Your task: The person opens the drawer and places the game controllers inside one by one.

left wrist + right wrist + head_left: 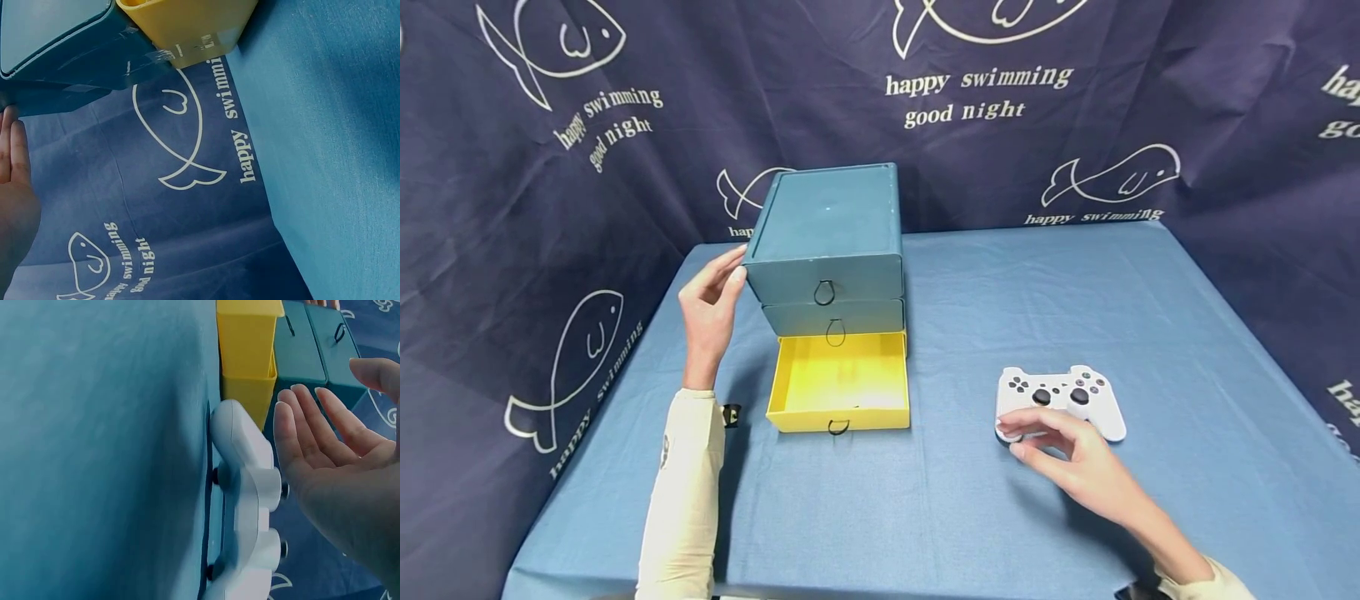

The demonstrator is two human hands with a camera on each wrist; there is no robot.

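A teal drawer cabinet (827,217) stands at the back left of the table, its two upper teal drawer fronts closed. Below them a yellow drawer (841,375) is pulled out, with no large item inside. My left hand (711,308) touches the cabinet's upper left front corner; in the left wrist view its fingers (19,153) lie straight against the teal side. A white game controller (1101,412) rests on the table to the right. Just over its near left grip hovers my right hand (1082,462), thumb and fingers apart, holding nothing. The right wrist view shows those fingers (334,425) loosely extended above the controller.
A blue cloth (880,517) covers the table. Dark blue curtains (985,167) with white fish drawings and lettering surround its back and sides. Each drawer front has a small dark loop handle (838,427); the open drawer juts toward the near edge.
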